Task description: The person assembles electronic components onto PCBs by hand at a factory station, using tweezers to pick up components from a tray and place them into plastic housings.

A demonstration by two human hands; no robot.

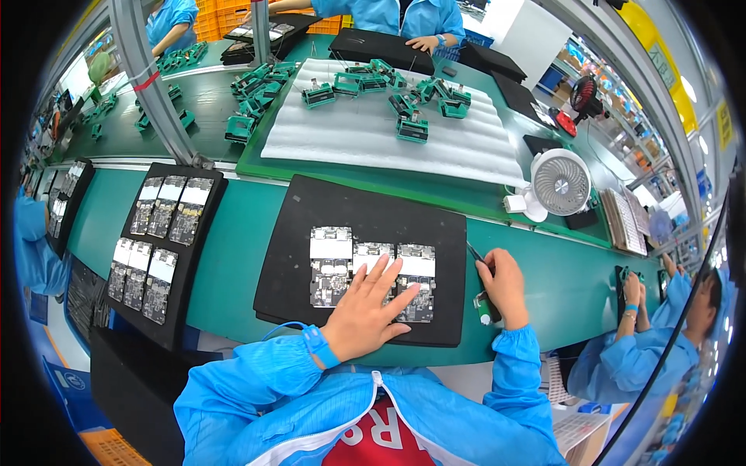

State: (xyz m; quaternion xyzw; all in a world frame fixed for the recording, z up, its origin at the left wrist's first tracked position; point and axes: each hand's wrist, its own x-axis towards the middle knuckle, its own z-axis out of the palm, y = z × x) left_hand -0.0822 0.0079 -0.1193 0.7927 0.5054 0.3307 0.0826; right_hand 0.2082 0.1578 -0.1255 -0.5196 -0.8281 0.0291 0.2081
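Three circuit boards with white upper parts lie in a row on a black foam mat (373,203) before me. My left hand (369,304) is spread open, palm down, over the middle board (374,253) and the lower part of the right board (417,264). It covers much of the middle one. The left board (331,268) lies uncovered beside my fingers. Off the mat's right edge, my right hand (503,283) is closed around dark tweezers (473,251), tip pointing away. A small green part with a round silver piece (485,313) is partly hidden below that hand.
Another black foam mat (172,256) with several boards lies to the left. Green fixtures (412,128) stand on a white foam sheet (311,144) ahead. A white fan (560,182) stands at right; a metal post (159,101) rises at left. Co-workers sit across and on both sides.
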